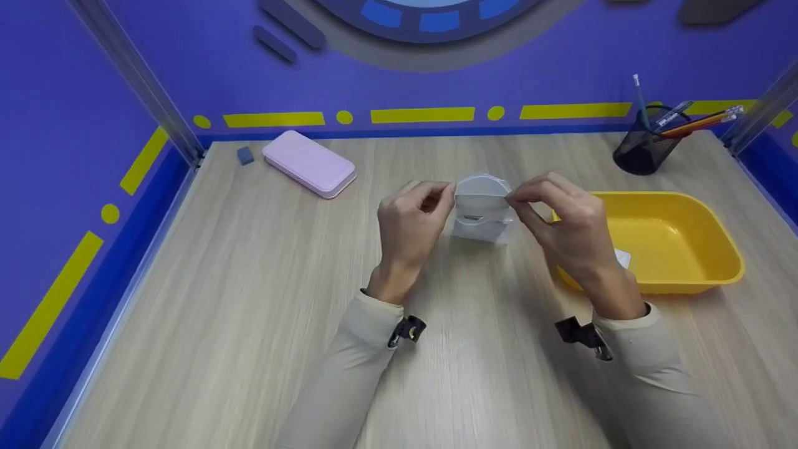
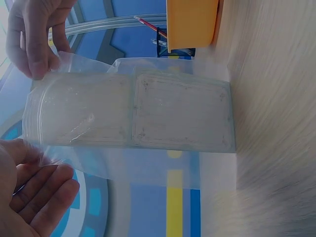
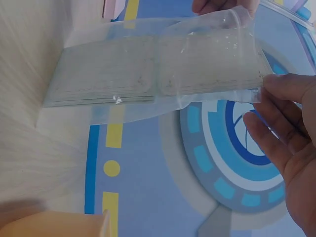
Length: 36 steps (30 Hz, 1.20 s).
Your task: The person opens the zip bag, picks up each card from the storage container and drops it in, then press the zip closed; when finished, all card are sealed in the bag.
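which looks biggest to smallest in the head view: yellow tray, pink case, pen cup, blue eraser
1. yellow tray
2. pink case
3. pen cup, counting the mesh cup alone
4. blue eraser
The tray lies nearer the camera than the other three, so its lead may be partly nearness.

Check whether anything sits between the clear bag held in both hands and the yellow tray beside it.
Nothing visible does. The clear bag stands on the table, its top edge pinched by the left hand and the right hand. The yellow tray lies just beyond the right hand, with only that hand in the gap.
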Each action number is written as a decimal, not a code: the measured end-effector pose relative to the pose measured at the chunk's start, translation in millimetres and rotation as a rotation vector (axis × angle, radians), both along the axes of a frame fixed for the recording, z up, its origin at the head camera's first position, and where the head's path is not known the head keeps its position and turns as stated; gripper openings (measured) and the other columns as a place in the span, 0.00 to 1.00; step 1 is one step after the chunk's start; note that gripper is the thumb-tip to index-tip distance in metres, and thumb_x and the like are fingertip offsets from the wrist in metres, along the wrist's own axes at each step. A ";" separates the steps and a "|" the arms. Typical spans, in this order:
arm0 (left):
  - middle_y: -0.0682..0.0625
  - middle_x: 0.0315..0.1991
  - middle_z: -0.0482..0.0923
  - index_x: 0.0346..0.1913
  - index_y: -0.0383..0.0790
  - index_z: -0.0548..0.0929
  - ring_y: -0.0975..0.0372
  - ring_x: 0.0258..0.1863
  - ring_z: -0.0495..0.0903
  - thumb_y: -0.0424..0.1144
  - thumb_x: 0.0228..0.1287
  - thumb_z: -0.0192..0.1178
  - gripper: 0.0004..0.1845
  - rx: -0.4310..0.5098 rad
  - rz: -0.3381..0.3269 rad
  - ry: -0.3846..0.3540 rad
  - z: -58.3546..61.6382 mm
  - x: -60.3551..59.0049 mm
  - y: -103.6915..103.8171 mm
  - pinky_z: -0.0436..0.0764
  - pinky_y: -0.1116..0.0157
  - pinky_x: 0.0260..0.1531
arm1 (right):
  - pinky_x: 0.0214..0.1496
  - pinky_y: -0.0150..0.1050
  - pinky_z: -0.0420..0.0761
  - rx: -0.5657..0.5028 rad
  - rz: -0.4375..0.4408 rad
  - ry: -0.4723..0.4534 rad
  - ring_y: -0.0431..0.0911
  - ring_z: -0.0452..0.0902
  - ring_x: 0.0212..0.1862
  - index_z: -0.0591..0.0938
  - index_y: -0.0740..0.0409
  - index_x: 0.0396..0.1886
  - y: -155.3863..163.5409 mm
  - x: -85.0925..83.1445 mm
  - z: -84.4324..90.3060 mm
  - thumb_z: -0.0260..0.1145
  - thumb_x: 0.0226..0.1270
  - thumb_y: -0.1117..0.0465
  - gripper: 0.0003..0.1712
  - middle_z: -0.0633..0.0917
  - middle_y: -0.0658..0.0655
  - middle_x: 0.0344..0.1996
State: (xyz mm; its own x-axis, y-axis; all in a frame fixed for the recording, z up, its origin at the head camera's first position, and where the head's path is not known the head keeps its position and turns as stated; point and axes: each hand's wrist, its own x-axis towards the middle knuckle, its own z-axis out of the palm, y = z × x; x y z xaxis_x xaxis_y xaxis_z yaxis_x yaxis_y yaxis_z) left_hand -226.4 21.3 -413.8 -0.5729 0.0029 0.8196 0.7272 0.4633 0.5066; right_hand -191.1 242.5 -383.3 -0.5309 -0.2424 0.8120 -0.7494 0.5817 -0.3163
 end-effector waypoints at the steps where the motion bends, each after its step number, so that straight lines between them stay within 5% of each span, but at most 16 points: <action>1: 0.47 0.29 0.87 0.36 0.33 0.92 0.62 0.26 0.84 0.30 0.67 0.72 0.03 0.000 0.001 0.000 -0.1 -0.1 0.1 0.83 0.71 0.31 | 0.55 0.23 0.78 0.008 -0.001 -0.002 0.51 0.87 0.39 0.88 0.64 0.37 -0.1 -0.3 -0.9 0.76 0.60 0.80 0.11 0.89 0.57 0.37; 21: 0.47 0.30 0.88 0.35 0.33 0.92 0.62 0.26 0.85 0.30 0.67 0.72 0.03 0.008 -0.009 0.009 0.6 0.2 -0.7 0.84 0.70 0.31 | 0.52 0.22 0.74 0.144 -0.076 -0.098 0.52 0.82 0.40 0.91 0.63 0.38 4.9 -0.6 -0.5 0.79 0.58 0.77 0.10 0.84 0.58 0.36; 36: 0.47 0.29 0.87 0.35 0.32 0.92 0.62 0.26 0.84 0.31 0.68 0.72 0.04 0.017 -0.013 0.004 1.6 -0.5 -0.5 0.84 0.70 0.31 | 0.53 0.25 0.77 0.071 -0.076 -0.181 0.46 0.84 0.45 0.90 0.64 0.47 21.0 8.0 17.9 0.77 0.65 0.72 0.11 0.89 0.55 0.43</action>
